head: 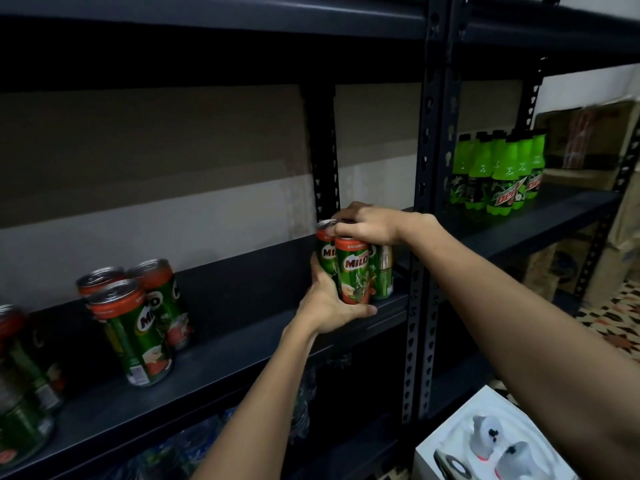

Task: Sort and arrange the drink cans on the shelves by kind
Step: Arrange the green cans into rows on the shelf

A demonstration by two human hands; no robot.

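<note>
Matte dark metal shelf (242, 348); both hands grip glossy cylindrical Milo cans (353, 271).

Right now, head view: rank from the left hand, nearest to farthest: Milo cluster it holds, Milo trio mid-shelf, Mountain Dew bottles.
1. Held Milo cluster, gripped by the left hand, shelf's right end.
2. Milo trio, to its left on the same shelf.
3. Mountain Dew bottles, next bay, right.

cans (353, 268) on shelf (242, 344) | bottles (498, 171) right, beyond upright (434, 168)
</note>
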